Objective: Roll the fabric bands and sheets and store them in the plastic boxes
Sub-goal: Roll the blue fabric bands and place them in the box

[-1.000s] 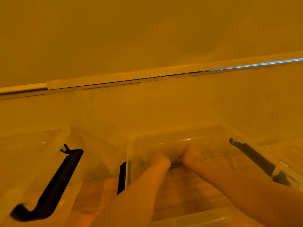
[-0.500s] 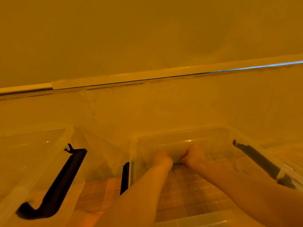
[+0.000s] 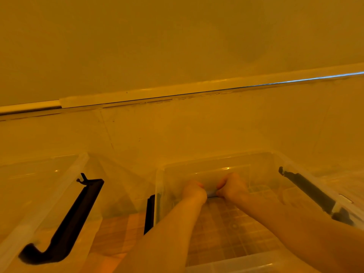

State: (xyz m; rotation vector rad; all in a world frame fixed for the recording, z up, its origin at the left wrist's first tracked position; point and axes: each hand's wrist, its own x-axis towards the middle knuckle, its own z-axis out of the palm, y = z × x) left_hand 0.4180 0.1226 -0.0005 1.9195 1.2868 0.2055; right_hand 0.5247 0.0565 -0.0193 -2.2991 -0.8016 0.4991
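Both my arms reach down into a clear plastic box [image 3: 216, 160] on the floor. My left hand [image 3: 192, 191] and my right hand [image 3: 233, 186] sit side by side at the box's far wall, fingers curled. Between them shows a small grey piece of rolled fabric [image 3: 211, 193], which both hands grip; most of it is hidden by the hands. A second clear plastic box [image 3: 78, 166] stands to the left, with a black latch handle [image 3: 65, 227] on its near side.
Black latch handles hang on the right box's left side [image 3: 148, 215] and right side [image 3: 313, 192]. A checkered floor shows through the box bottom [image 3: 232, 229]. A pale wall with a baseboard strip [image 3: 177, 91] runs behind the boxes.
The hands stay at the far wall of the right box. The view has shifted slightly, and the grey fabric between the hands now shows a little more.
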